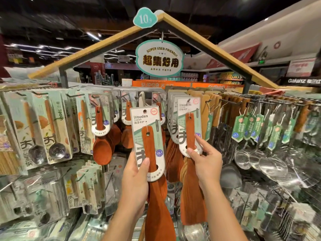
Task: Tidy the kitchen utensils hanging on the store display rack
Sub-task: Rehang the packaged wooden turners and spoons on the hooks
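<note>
Display rack (205,38): a house-shaped frame with a wooden-edged roof stood over rows of hooks crowded with carded utensils.
Hanging sign (159,58): at 12 o'clock under the roof peak, reading "SUPER USER-FRIENDLY" above large Chinese characters.
Price tag (145,18): a teal "10.9" badge sat on the apex, just above the sign.
Metal strainers (271,160): at 3 o'clock, hung in a dense row with green tags.
Packaged spoons (46,127): at 9 o'clock, metal ladle-type spoons on pale cards.
Rice spoon (102,136): wooden, hung between the packaged spoons and the centre.
Held wooden turner (152,164): at centre, off its hook, its card marked "Wooden TURNER", its blade reaching down toward 6 o'clock.
Hanging wooden turner (190,133): just toward 2 o'clock of the held one, front of a stack on a hook.
Left hand (136,181): gripped the lower card of the held wooden turner, thumb pressed across its front.
Right hand (206,164): pinched the bottom edge of the hanging wooden turner's card between thumb and forefinger.
</note>
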